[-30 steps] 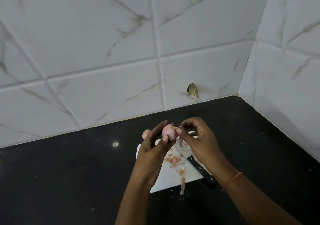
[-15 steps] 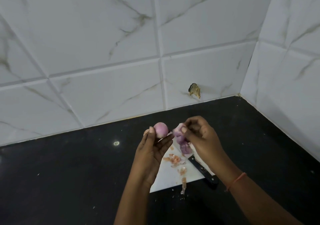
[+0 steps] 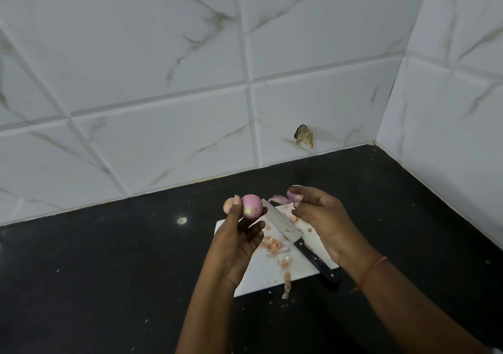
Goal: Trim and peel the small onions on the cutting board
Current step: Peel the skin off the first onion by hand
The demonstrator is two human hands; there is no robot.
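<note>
Black counter (image 3: pixel 95 272), white cutting board (image 3: pixel 261 277). Left hand (image 3: pixel 239 242) pinches the peeled onion (image 3: pixel 251 206) at fingertips; right hand (image 3: pixel 321 217), well right of it, pinches the loose skin (image 3: pixel 280 198). Knife (image 3: pixel 296 242) lies on the board between the hands, handle near-right, nearer the right hand.

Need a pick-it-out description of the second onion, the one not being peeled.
Start at the white cutting board on the black counter. At its far left corner, the left hand holds a peeled pink onion. The other onion sits just behind that thumb: paler, tan-orange, mostly hidden.
</note>
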